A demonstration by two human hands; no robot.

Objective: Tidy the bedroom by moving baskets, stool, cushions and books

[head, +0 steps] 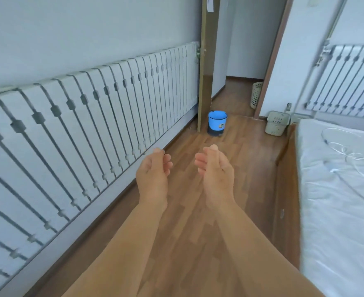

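I judge I am between carries, walking toward the baskets. The bed (337, 189) lies to the right of my hands, the floor (198, 221) beneath them. Ahead and right sits the cream basket (277, 123), a taller basket (256, 94) beyond it; the blue bin (217, 123) stands straight ahead. Next I must reach one and take its rim. My left hand (154, 168) and right hand (215, 166) hover loosely cupped, grip empty, touching nothing.

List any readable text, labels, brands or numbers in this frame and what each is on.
No text can be read.
Blue bin by the door: a small round sticker low on its side, too blurred to read.
White paper tag at the top of the door: no legible writing.
Two white baskets: no visible labels.
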